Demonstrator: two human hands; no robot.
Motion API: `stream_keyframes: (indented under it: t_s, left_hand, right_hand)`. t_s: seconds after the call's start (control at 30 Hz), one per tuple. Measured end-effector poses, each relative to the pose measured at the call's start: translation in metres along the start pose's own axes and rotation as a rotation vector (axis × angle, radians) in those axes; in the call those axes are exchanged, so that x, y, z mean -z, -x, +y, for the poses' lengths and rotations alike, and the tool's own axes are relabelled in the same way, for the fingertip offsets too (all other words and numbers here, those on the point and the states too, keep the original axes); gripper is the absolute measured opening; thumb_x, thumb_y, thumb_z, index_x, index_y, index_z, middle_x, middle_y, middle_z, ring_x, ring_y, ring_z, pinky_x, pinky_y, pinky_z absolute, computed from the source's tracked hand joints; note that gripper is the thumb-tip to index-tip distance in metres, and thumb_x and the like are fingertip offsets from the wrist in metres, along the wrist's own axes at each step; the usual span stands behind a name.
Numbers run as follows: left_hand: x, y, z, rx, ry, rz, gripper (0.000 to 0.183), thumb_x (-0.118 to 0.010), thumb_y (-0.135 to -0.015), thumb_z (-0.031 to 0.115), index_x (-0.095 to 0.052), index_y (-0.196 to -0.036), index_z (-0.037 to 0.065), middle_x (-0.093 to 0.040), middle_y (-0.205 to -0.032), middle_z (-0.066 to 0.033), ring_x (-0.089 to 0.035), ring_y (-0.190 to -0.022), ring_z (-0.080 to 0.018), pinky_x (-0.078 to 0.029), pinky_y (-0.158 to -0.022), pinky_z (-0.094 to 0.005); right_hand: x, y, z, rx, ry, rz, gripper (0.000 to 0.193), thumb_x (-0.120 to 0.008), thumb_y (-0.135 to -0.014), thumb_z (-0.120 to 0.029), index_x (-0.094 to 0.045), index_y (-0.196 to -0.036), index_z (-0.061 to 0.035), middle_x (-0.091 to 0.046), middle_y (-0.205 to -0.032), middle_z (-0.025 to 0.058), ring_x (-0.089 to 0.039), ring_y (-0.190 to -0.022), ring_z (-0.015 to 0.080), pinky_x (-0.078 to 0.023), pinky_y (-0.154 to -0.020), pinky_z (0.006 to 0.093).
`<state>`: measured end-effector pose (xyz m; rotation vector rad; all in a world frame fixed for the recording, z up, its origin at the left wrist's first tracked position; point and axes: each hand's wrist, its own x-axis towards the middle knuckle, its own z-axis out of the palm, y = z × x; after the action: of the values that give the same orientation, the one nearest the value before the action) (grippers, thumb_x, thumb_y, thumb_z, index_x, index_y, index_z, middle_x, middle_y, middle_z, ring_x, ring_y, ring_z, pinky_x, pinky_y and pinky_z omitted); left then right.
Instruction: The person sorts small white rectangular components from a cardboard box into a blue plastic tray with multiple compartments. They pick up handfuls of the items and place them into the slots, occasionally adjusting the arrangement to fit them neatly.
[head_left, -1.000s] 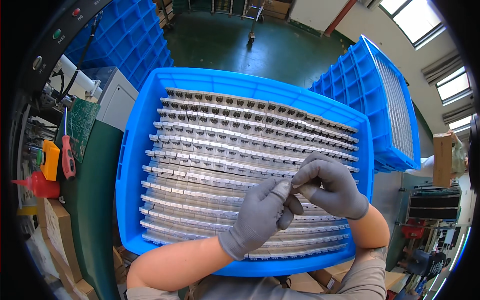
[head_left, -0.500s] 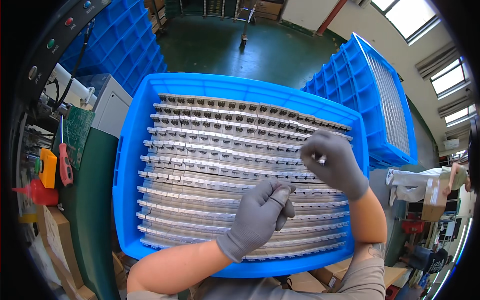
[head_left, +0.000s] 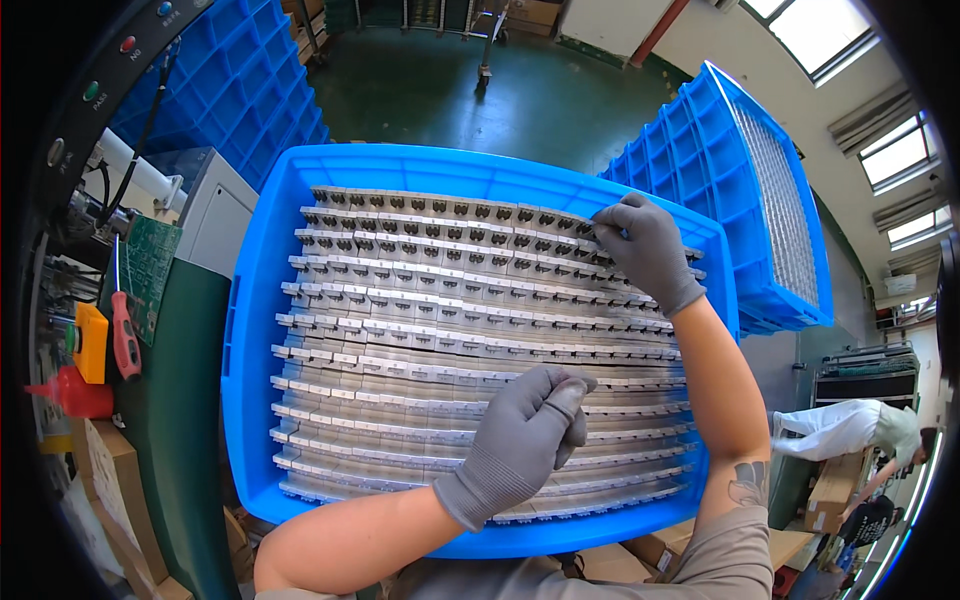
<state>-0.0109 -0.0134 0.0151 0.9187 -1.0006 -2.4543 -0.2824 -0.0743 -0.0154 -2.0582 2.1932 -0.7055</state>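
A large blue plastic crate [head_left: 262,250] holds many rows of small silvery metal parts [head_left: 420,310]; those in the far rows show dark pieces on their fronts. Over the middle right of these rows, my left hand [head_left: 525,435], in a grey knit glove, is closed with thumb and forefinger pressed together. Whatever it may hold is hidden. My right hand [head_left: 648,252], gloved alike, is at the far right of the crate, its bent fingertips at the far rows. Its thumb and fingers are drawn close together, and I cannot make out anything between them.
Another blue crate [head_left: 690,150] packed with metal parts stands beyond the right corner. More blue crates [head_left: 225,90] are stacked far left. On the green bench at left lie a screwdriver [head_left: 126,335], a red bottle [head_left: 80,388] and a circuit board [head_left: 150,265]. A person [head_left: 890,435] bends over a carton at right.
My right hand has moved away from me, from above the middle rows to the far right rows. Something small and shiny showed in its fingers before. My left hand stays nearly still.
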Motion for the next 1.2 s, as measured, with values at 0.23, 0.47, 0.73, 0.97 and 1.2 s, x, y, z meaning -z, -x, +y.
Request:
stream_keyframes:
  t_s: [0.23,0.47,0.73,0.97,1.2]
  left_hand:
    - [0.0,-0.001,-0.001,0.001,-0.033,0.003,0.027,-0.048,-0.107,0.02,-0.059,-0.118,-0.002,-0.059,-0.071,-0.0031,-0.048,-0.054,-0.0075,-0.04,-0.05,-0.022]
    - [0.0,-0.002,-0.001,0.011,-0.05,0.01,0.028,-0.048,-0.107,0.021,-0.06,-0.118,-0.002,-0.059,-0.072,-0.0032,-0.049,-0.055,-0.0074,-0.041,-0.049,-0.022]
    - [0.001,-0.001,-0.001,0.016,-0.037,-0.003,0.028,-0.048,-0.107,0.021,-0.06,-0.118,-0.002,-0.059,-0.072,-0.0031,-0.049,-0.055,-0.0075,-0.04,-0.049,-0.022]
    - [0.0,0.0,0.001,0.027,-0.025,0.014,0.03,-0.047,-0.108,0.023,-0.059,-0.118,-0.001,-0.059,-0.072,-0.0025,-0.048,-0.055,-0.0073,-0.039,-0.05,-0.0218]
    - [0.0,-0.002,0.002,0.036,-0.005,0.016,0.034,-0.044,-0.109,0.028,-0.058,-0.119,-0.002,-0.058,-0.071,-0.0023,-0.047,-0.054,-0.007,-0.038,-0.049,-0.0217]
  right_hand:
    - [0.001,0.001,0.0,0.06,0.064,0.008,0.01,-0.069,-0.087,-0.015,-0.076,-0.088,-0.0083,-0.065,-0.085,0.0093,-0.066,-0.079,0.0293,-0.054,-0.069,0.0402]
    - [-0.001,0.002,-0.012,0.114,0.258,0.053,0.009,-0.067,-0.086,-0.014,-0.074,-0.086,-0.0088,-0.065,-0.088,0.0096,-0.067,-0.08,0.0302,-0.055,-0.069,0.0423]
    - [0.003,0.004,-0.016,0.124,0.3,0.016,0.013,-0.067,-0.085,-0.008,-0.075,-0.095,-0.0071,-0.066,-0.09,0.0101,-0.067,-0.079,0.0314,-0.055,-0.071,0.0425]
    - [0.008,0.009,-0.014,0.131,0.221,0.031,0.018,-0.065,-0.084,-0.004,-0.075,-0.099,-0.0066,-0.066,-0.093,0.0114,-0.067,-0.082,0.0317,-0.055,-0.072,0.0421]
    - [0.007,0.01,-0.011,0.177,0.115,0.06,0.022,-0.062,-0.083,0.002,-0.075,-0.1,-0.0048,-0.066,-0.093,0.0132,-0.066,-0.084,0.0331,-0.055,-0.074,0.041]
